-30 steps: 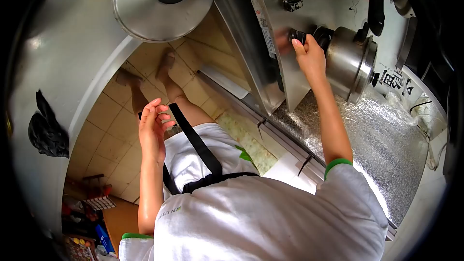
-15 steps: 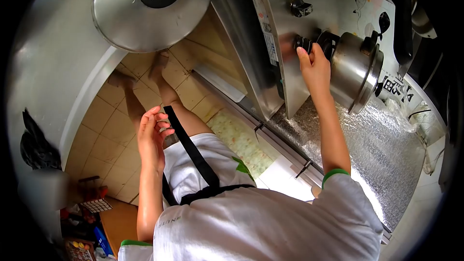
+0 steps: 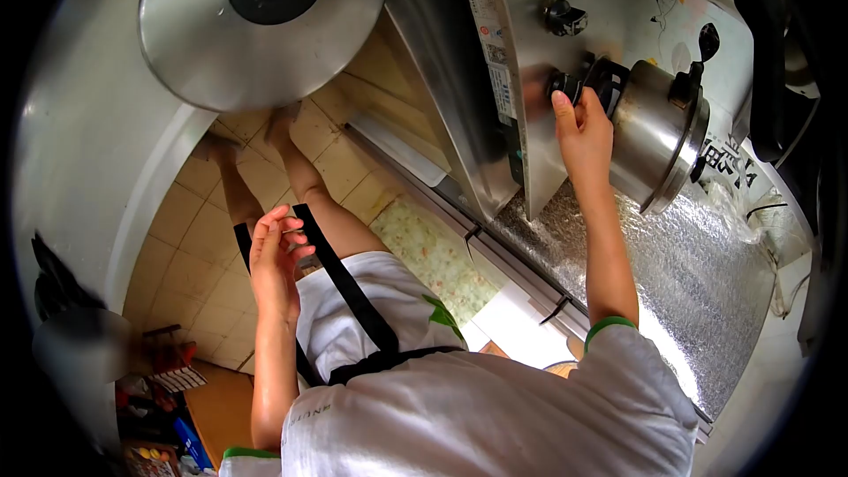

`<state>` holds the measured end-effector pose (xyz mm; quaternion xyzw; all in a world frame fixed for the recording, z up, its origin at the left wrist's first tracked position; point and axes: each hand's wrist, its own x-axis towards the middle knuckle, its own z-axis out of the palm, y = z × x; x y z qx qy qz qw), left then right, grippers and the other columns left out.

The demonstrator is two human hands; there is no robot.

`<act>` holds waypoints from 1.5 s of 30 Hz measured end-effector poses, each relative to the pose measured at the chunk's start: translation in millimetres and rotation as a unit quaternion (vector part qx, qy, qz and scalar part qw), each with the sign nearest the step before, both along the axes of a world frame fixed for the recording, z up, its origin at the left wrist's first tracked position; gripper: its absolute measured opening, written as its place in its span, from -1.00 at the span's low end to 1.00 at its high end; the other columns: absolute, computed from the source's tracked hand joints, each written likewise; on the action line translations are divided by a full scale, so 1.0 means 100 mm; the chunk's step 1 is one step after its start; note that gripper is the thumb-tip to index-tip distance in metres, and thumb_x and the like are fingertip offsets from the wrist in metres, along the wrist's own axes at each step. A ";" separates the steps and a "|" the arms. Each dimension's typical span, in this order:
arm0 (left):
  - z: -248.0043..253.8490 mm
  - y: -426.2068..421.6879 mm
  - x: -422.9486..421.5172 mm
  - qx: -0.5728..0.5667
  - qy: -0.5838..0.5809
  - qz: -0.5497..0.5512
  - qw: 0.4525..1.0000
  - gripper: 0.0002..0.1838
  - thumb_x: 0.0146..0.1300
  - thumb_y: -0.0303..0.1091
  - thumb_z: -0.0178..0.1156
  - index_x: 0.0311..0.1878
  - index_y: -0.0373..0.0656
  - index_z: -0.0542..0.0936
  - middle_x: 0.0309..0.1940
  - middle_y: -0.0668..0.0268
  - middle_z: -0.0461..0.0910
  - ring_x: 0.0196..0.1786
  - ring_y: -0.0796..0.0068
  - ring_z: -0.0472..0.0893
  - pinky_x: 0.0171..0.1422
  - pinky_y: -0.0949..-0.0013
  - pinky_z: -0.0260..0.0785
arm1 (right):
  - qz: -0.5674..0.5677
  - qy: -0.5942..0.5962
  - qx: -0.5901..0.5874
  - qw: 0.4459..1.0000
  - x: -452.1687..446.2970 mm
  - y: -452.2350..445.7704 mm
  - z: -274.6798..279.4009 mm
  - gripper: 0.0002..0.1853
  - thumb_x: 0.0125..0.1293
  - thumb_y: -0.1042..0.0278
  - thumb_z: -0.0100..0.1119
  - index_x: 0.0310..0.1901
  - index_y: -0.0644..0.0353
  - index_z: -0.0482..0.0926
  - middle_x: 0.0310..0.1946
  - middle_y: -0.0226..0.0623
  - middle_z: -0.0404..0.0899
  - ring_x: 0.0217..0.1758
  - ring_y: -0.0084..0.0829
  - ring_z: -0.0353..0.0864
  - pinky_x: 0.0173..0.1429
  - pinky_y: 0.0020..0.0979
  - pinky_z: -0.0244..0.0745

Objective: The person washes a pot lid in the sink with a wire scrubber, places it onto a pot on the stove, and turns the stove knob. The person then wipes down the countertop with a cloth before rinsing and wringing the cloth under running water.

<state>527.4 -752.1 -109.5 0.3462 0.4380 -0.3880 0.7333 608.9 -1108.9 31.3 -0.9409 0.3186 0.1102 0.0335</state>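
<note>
Black and rounded, the control knob [image 3: 562, 86] sits on a brushed steel panel [image 3: 535, 57] in the upper right of the frame, pinched between the thumb and forefinger of the right hand [image 3: 585, 137]. A second knob [image 3: 564, 18] stands above it, near enough that a hurried reach could land on the wrong one. Just right of the knuckles is the black side handle [image 3: 608, 79] of a lidded stainless steel pot [image 3: 652, 128]; a wide turn of the wrist could knock it and nudge the pot across the crinkled foil [image 3: 671, 274], and if the metal is hot, that hand could be burned. The left hand [image 3: 276, 256], left of centre, is loosely curled with fingers apart, gripping nothing visible, beside a dangling black strap [image 3: 340, 278]; whether they touch, I cannot tell. Should that strap swing, it could catch the fingers. In the upper left, a steel lid [image 3: 181, 44] appears to reach past the counter's edge [image 3: 152, 181], so a passing elbow might tip it onto the tiles [image 3: 190, 252].
</note>
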 end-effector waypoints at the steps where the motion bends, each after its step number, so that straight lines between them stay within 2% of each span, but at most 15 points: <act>1: 0.00 0.00 -0.01 0.004 0.003 -0.002 1.000 -0.71 0.42 -0.19 -0.03 0.04 -0.14 0.49 -0.25 0.37 0.54 -0.30 0.64 0.49 -0.21 0.51 0.44 | -0.001 0.001 -0.003 1.000 0.00 0.01 0.01 -0.59 0.28 0.04 0.18 -0.43 0.24 0.35 -0.75 -0.26 0.33 -0.69 -0.34 0.33 -0.53 -0.32 0.23; 21: -0.02 0.05 -0.07 0.015 -0.004 -0.001 1.000 -0.73 0.42 -0.22 -0.03 0.05 -0.13 0.49 -0.25 0.42 0.52 -0.29 0.68 0.49 -0.24 0.55 0.40 | -0.017 -0.015 0.000 1.000 0.01 0.03 0.00 -0.58 0.27 0.06 0.20 -0.46 0.26 0.34 -0.75 -0.23 0.35 -0.71 -0.30 0.33 -0.55 -0.30 0.20; 24: 0.04 0.13 -0.09 0.041 -0.011 0.000 0.999 -0.71 0.42 -0.20 -0.02 0.04 -0.16 0.50 -0.25 0.38 0.54 -0.31 0.67 0.50 -0.23 0.54 0.44 | -0.007 0.003 -0.015 1.000 -0.07 0.02 0.00 -0.60 0.28 0.02 0.18 -0.39 0.23 0.36 -0.75 -0.31 0.35 -0.68 -0.40 0.36 -0.52 -0.32 0.24; 26: 0.08 0.24 -0.15 0.054 -0.022 0.015 0.998 -0.71 0.42 -0.20 -0.02 0.04 -0.16 0.50 -0.25 0.38 0.54 -0.31 0.67 0.50 -0.23 0.54 0.44 | -0.112 -0.128 0.086 0.982 -0.27 0.13 -0.04 -0.67 0.32 0.06 0.16 -0.25 0.19 0.39 -0.71 -0.43 0.36 -0.62 -0.58 0.37 -0.51 -0.42 0.24; 27: 0.10 0.31 -0.19 0.061 -0.030 0.025 0.997 -0.72 0.42 -0.21 -0.02 0.04 -0.16 0.50 -0.25 0.38 0.54 -0.30 0.67 0.50 -0.23 0.54 0.44 | -0.109 -0.128 0.092 0.981 -0.36 0.25 -0.05 -0.67 0.32 0.06 0.16 -0.25 0.19 0.39 -0.71 -0.43 0.36 -0.62 -0.58 0.37 -0.51 -0.42 0.24; 29: 0.10 0.43 -0.31 0.067 -0.031 0.042 0.996 -0.72 0.41 -0.22 -0.02 0.05 -0.16 0.49 -0.25 0.39 0.55 -0.30 0.67 0.51 -0.23 0.54 0.44 | -0.200 -0.241 0.203 0.928 -0.59 0.61 -0.09 -0.72 0.35 0.14 0.14 -0.14 0.17 0.38 -0.64 -0.53 0.36 -0.55 -0.71 0.35 -0.48 -0.56 0.22; 31: 0.10 0.51 -0.43 0.106 -0.032 0.052 0.992 -0.72 0.41 -0.23 -0.01 0.05 -0.16 0.49 -0.25 0.39 0.55 -0.30 0.67 0.51 -0.22 0.54 0.44 | -0.128 -0.224 0.294 0.920 -0.89 0.98 -0.23 -0.76 0.35 0.25 0.14 -0.08 0.17 0.39 -0.62 -0.51 0.38 -0.57 -0.71 0.33 -0.47 -0.62 0.19; 33: 0.13 0.57 -0.55 0.112 -0.041 0.069 0.990 -0.71 0.41 -0.23 -0.01 0.06 -0.17 0.48 -0.24 0.39 0.54 -0.30 0.68 0.51 -0.22 0.54 0.45 | -0.072 -0.105 0.307 0.943 -1.07 1.37 -0.28 -0.74 0.35 0.27 0.13 -0.02 0.18 0.40 -0.60 -0.50 0.42 -0.56 -0.69 0.35 -0.46 -0.61 0.23; 35: 0.19 0.57 -0.66 0.130 -0.042 0.109 0.985 -0.71 0.40 -0.23 0.01 0.07 -0.17 0.47 -0.23 0.38 0.54 -0.29 0.68 0.53 -0.21 0.53 0.47 | -0.046 -0.082 0.391 0.916 -1.13 1.62 -0.31 -0.72 0.35 0.30 0.13 0.02 0.20 0.39 -0.55 -0.49 0.46 -0.53 -0.69 0.38 -0.45 -0.60 0.25; 37: 0.21 0.58 -0.83 0.127 -0.045 0.147 0.980 -0.70 0.39 -0.25 0.01 0.09 -0.18 0.46 -0.23 0.37 0.54 -0.29 0.67 0.54 -0.21 0.53 0.49 | -0.019 -0.053 0.408 0.911 -1.12 1.56 -0.35 -0.73 0.35 0.31 0.12 0.00 0.24 0.40 -0.51 -0.47 0.48 -0.48 -0.69 0.41 -0.43 -0.58 0.27; 39: 0.24 0.54 -0.98 0.116 -0.048 0.191 0.973 -0.69 0.39 -0.27 0.02 0.11 -0.18 0.46 -0.23 0.36 0.54 -0.29 0.66 0.55 -0.22 0.53 0.50 | 0.066 -0.171 0.343 0.921 -0.99 1.31 -0.42 -0.75 0.36 0.35 0.10 0.00 0.24 0.41 -0.48 -0.47 0.49 -0.48 -0.68 0.41 -0.42 -0.57 0.31; 40: 0.26 0.52 -1.05 0.119 -0.039 0.203 0.971 -0.69 0.39 -0.26 0.01 0.11 -0.18 0.45 -0.23 0.36 0.54 -0.29 0.66 0.54 -0.23 0.53 0.50 | 0.008 -0.232 0.339 0.912 -0.86 1.22 -0.32 -0.79 0.38 0.38 0.07 -0.01 0.22 0.42 -0.42 -0.46 0.48 -0.45 -0.67 0.40 -0.38 -0.59 0.34; 42: 0.16 0.51 -1.15 0.112 -0.037 0.207 0.971 -0.69 0.39 -0.25 0.01 0.11 -0.17 0.45 -0.23 0.36 0.54 -0.30 0.66 0.53 -0.24 0.53 0.50 | -0.001 -0.331 0.209 0.920 -0.58 0.76 -0.33 -0.78 0.39 0.35 0.07 -0.01 0.24 0.42 -0.34 -0.43 0.44 -0.35 -0.67 0.39 -0.22 -0.60 0.35; 43: 0.16 0.49 -1.22 0.110 -0.029 0.200 0.973 -0.68 0.39 -0.24 0.01 0.11 -0.17 0.46 -0.24 0.37 0.54 -0.30 0.66 0.53 -0.25 0.53 0.50 | 0.020 -0.387 0.162 0.908 -0.51 0.40 -0.42 -0.74 0.39 0.33 0.08 0.01 0.28 0.41 -0.32 -0.43 0.42 -0.36 -0.65 0.37 -0.20 -0.59 0.34; 45: 0.18 0.51 -1.29 0.106 -0.031 0.191 0.975 -0.69 0.39 -0.22 0.01 0.10 -0.16 0.47 -0.24 0.38 0.53 -0.31 0.67 0.52 -0.26 0.52 0.50 | -0.040 -0.436 0.148 0.887 -0.33 0.15 -0.44 -0.53 0.37 0.22 0.13 0.18 0.34 0.35 -0.27 -0.39 0.44 -0.28 -0.62 0.40 -0.15 -0.54 0.36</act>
